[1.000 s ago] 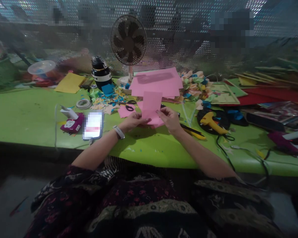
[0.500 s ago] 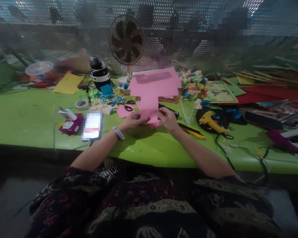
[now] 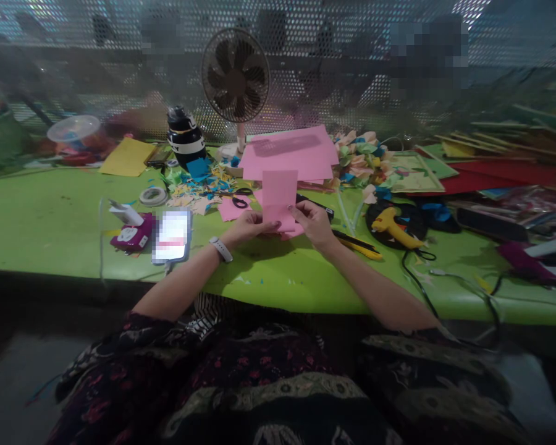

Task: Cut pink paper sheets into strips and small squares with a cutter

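Note:
A strip of pink paper [image 3: 280, 190] stands up between my hands, with a crease across its lower part. My left hand [image 3: 249, 227] pinches its lower left side, thumb on the front. At the lower right edge, my right hand [image 3: 312, 224] grips the same strip between thumb and fingers. Under the strip lies another bit of pink paper [image 3: 293, 232]. Behind it rest large pink sheets [image 3: 290, 154]. Black-handled scissors [image 3: 241, 199] lie left of the strip, beside a pink scrap [image 3: 229, 210]. A yellow cutter knife [image 3: 359, 246] is just right of my right hand.
Left of my hands are a phone [image 3: 171, 236], a tape roll [image 3: 152, 196], paper scraps [image 3: 213, 180] and a black bottle [image 3: 185, 139]. A fan [image 3: 236, 77] stands behind. To the right lie a yellow glue gun [image 3: 391, 227], cables [image 3: 417, 281] and paper flowers [image 3: 361, 154].
The upper part of the pink strip has tilted up toward me, and its crease now shows more clearly. Both hands keep nearly the same place and grip.

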`<move>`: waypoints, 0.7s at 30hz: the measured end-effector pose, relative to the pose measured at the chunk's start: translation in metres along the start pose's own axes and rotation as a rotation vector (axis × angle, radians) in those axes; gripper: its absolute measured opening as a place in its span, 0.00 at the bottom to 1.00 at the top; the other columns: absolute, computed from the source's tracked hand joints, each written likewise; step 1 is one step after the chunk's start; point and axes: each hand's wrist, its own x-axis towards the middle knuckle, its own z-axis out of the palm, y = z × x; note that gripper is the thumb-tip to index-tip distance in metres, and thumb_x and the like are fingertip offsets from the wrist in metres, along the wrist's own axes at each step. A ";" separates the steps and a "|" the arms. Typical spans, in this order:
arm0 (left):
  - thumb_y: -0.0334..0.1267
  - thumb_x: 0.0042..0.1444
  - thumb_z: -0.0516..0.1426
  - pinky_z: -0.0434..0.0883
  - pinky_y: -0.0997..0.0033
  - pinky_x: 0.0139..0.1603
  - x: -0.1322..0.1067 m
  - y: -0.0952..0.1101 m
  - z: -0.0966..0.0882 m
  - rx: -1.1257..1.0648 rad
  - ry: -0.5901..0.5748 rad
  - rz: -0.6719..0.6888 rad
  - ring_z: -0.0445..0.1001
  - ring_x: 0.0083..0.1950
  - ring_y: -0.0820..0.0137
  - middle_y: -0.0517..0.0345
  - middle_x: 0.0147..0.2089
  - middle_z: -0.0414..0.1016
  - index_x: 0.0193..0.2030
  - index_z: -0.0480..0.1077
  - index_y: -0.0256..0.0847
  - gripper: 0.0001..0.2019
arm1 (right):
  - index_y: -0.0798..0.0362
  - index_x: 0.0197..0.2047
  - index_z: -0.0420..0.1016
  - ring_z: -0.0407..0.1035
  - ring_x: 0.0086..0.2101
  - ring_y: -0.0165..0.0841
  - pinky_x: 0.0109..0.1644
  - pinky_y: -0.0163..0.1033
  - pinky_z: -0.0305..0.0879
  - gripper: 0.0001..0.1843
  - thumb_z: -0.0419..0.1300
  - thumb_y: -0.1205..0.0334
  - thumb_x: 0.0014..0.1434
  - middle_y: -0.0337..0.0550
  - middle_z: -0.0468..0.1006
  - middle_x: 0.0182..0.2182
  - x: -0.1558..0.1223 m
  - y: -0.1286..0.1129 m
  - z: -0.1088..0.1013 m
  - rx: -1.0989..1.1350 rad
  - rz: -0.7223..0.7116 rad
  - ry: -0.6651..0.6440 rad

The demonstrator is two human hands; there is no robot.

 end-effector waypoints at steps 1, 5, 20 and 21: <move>0.43 0.54 0.73 0.80 0.70 0.43 -0.001 0.002 0.000 0.009 -0.013 -0.012 0.84 0.37 0.71 0.48 0.40 0.87 0.42 0.82 0.34 0.15 | 0.49 0.29 0.71 0.59 0.27 0.29 0.33 0.40 0.59 0.29 0.70 0.30 0.51 0.34 0.67 0.25 0.000 -0.001 0.000 -0.005 -0.002 0.000; 0.43 0.51 0.74 0.80 0.72 0.40 -0.005 0.005 0.000 0.038 -0.063 -0.027 0.83 0.34 0.72 0.49 0.37 0.87 0.39 0.83 0.36 0.14 | 0.49 0.29 0.71 0.59 0.28 0.30 0.33 0.40 0.59 0.30 0.69 0.29 0.51 0.35 0.67 0.25 -0.001 -0.005 0.000 -0.015 -0.003 0.004; 0.46 0.53 0.73 0.82 0.62 0.47 0.003 -0.003 -0.008 0.090 -0.031 0.033 0.85 0.36 0.66 0.46 0.37 0.86 0.40 0.82 0.32 0.18 | 0.53 0.35 0.78 0.72 0.29 0.32 0.33 0.40 0.71 0.30 0.78 0.37 0.44 0.42 0.79 0.29 -0.004 -0.006 -0.003 0.041 0.305 -0.311; 0.46 0.53 0.73 0.82 0.62 0.48 0.004 -0.003 -0.009 0.096 -0.019 0.041 0.84 0.36 0.66 0.46 0.37 0.86 0.39 0.81 0.32 0.18 | 0.54 0.35 0.79 0.73 0.28 0.32 0.34 0.40 0.72 0.29 0.79 0.38 0.44 0.43 0.80 0.29 -0.004 -0.005 -0.004 0.044 0.311 -0.344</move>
